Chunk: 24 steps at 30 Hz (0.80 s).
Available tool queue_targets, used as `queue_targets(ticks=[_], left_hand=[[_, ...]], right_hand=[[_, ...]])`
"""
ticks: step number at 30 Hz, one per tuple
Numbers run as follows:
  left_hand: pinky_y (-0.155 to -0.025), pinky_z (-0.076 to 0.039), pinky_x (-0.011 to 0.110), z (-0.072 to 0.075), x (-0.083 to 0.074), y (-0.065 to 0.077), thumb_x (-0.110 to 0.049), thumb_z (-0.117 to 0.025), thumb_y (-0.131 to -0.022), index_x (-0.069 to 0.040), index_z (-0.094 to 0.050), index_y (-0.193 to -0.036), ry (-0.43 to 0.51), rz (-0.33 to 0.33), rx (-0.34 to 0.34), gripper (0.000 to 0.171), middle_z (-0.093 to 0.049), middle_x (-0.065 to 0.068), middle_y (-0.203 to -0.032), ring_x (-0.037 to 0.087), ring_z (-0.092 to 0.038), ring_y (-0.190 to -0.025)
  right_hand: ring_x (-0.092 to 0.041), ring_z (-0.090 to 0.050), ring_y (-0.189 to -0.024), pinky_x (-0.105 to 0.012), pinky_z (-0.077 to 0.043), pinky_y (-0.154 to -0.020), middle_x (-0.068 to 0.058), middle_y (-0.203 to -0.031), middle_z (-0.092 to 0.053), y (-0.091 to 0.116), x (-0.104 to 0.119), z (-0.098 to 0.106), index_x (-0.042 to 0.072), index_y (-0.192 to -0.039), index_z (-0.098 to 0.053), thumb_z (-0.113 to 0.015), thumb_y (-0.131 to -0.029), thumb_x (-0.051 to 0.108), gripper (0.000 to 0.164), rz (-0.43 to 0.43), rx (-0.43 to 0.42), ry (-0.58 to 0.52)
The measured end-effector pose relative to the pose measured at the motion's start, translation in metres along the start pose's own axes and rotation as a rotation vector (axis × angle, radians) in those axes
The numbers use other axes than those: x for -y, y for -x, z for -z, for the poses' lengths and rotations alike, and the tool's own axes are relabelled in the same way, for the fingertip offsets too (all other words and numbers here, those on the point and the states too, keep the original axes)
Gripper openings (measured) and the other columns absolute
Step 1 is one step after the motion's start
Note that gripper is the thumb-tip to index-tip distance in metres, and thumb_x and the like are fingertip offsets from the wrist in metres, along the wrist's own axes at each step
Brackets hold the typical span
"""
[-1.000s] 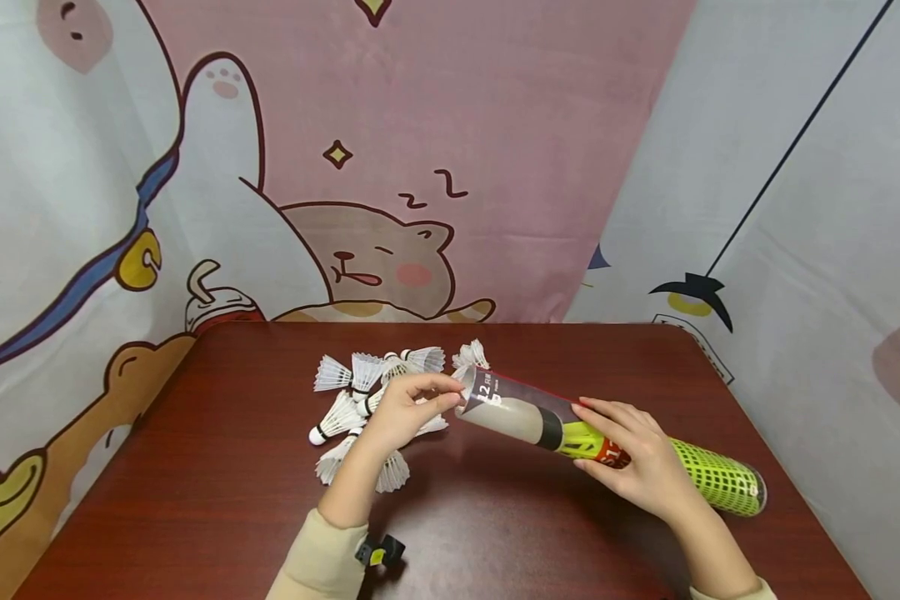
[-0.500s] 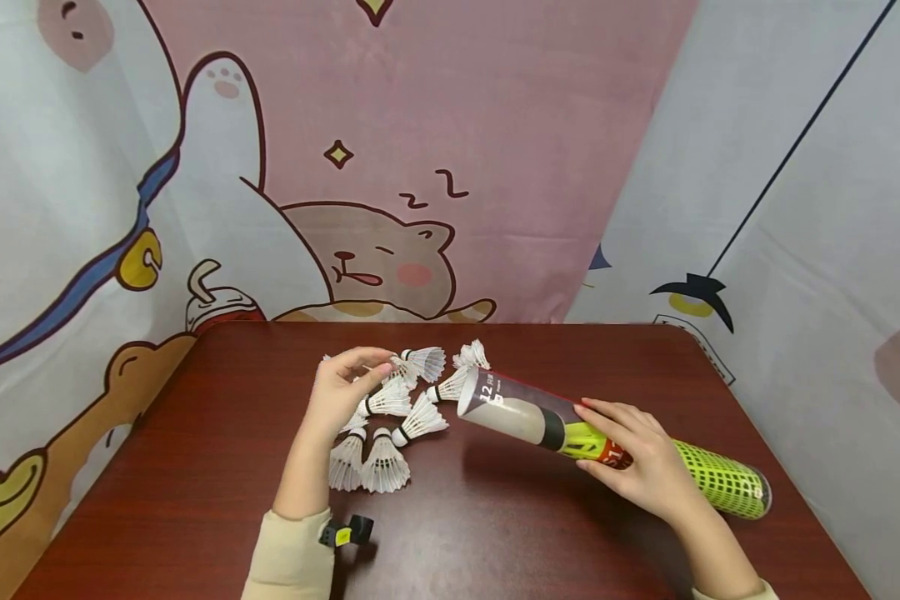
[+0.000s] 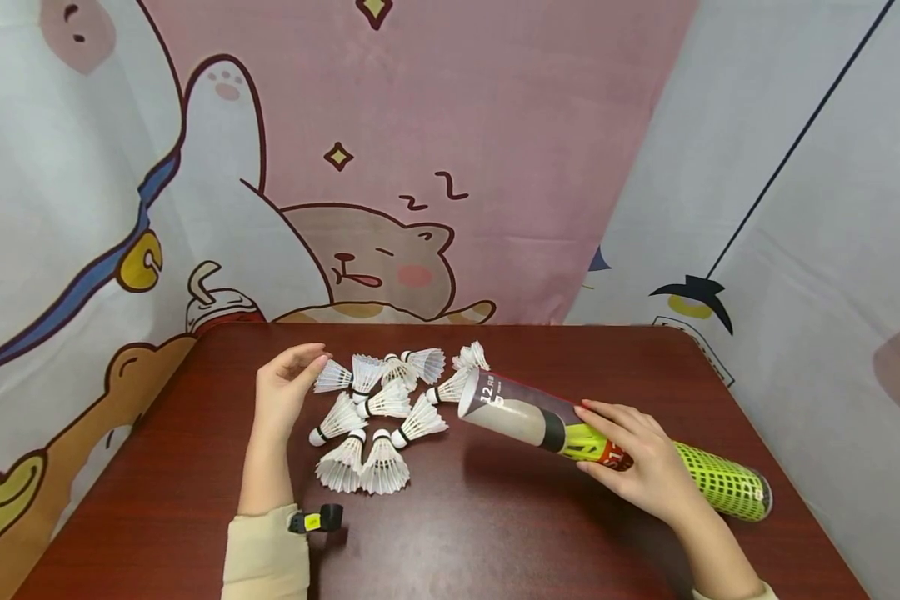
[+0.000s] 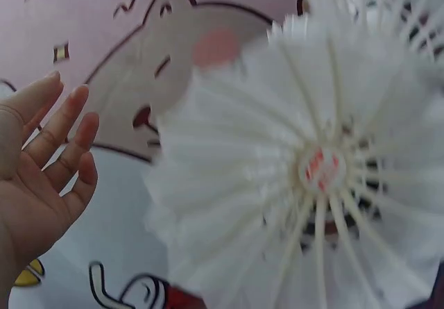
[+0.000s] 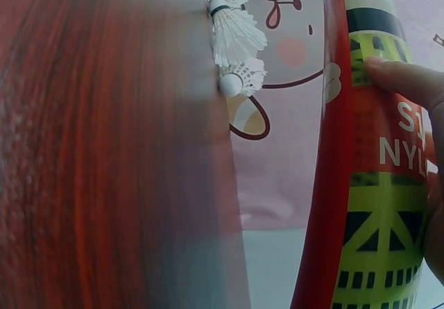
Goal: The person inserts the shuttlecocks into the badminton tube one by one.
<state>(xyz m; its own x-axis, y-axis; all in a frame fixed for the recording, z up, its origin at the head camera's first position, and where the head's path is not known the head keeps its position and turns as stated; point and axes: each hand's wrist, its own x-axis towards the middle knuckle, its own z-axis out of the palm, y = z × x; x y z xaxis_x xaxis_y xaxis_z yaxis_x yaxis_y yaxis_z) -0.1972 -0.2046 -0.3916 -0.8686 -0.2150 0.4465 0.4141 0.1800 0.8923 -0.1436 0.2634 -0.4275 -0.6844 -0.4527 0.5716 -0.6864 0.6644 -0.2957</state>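
My right hand (image 3: 637,458) grips the middle of a long clear shuttlecock tube (image 3: 510,417), thumb below and fingers on top. Through its wall show yellow-green nylon shuttlecocks (image 3: 720,475), one with a pale cork and black band. Its uncapped end tilts up to the left. At the left of a group of white feather shuttlecocks (image 3: 385,462), my left hand (image 3: 279,392) hovers with loosely bent fingers and nothing in them. Its fingertips come close to the leftmost shuttlecock (image 3: 333,377). A feather skirt (image 4: 298,170) fills much of the left wrist view, beside the relaxed hand.
The brown table (image 3: 510,533) spreads under everything. Another white shuttlecock (image 3: 471,355) lies behind the tube's raised end. Printed cartoon cloth (image 3: 495,167) hangs behind the table and along its sides. A small black camera (image 3: 318,519) is strapped at the left wrist.
My left hand has drawn away from the tube's mouth and moved left across the white shuttlecocks to their far left side. The right hand and the tube have hardly moved.
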Motion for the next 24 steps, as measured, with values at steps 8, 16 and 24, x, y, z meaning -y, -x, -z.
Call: queue_targets(ticks=[8,16,24], left_hand=[[-0.074,-0.049,0.017,0.019,0.059,-0.006,0.004,-0.067,-0.086,0.007,-0.066,-0.110,0.003,0.101,-0.062,0.024,-0.068,0.020,-0.099,0.010,-0.063,-0.084],[-0.074,-0.046,0.014,0.026,0.068,0.002,0.002,-0.067,-0.087,0.009,-0.061,-0.118,-0.068,0.181,-0.033,0.031,-0.060,0.032,-0.112,0.008,-0.062,-0.089],[-0.076,-0.046,0.014,0.028,0.079,0.006,0.005,-0.065,-0.088,0.011,-0.059,-0.120,-0.076,0.238,0.023,0.034,-0.059,0.032,-0.114,0.012,-0.062,-0.093]], right_hand=[[-0.020,-0.049,-0.116,-0.037,-0.030,-0.096,-0.004,-0.132,-0.055,0.001,0.000,0.000,0.019,-0.135,-0.057,-0.087,-0.067,0.030,0.075,-0.012,0.006,0.001],[-0.021,-0.050,-0.115,-0.035,-0.030,-0.097,-0.006,-0.131,-0.056,0.002,-0.002,-0.001,0.019,-0.134,-0.058,-0.067,-0.082,0.057,0.066,0.000,-0.007,0.001],[-0.021,-0.050,-0.115,-0.035,-0.030,-0.097,-0.006,-0.131,-0.056,0.002,-0.002,0.000,0.020,-0.134,-0.057,-0.074,-0.079,0.052,0.066,0.002,-0.004,0.006]])
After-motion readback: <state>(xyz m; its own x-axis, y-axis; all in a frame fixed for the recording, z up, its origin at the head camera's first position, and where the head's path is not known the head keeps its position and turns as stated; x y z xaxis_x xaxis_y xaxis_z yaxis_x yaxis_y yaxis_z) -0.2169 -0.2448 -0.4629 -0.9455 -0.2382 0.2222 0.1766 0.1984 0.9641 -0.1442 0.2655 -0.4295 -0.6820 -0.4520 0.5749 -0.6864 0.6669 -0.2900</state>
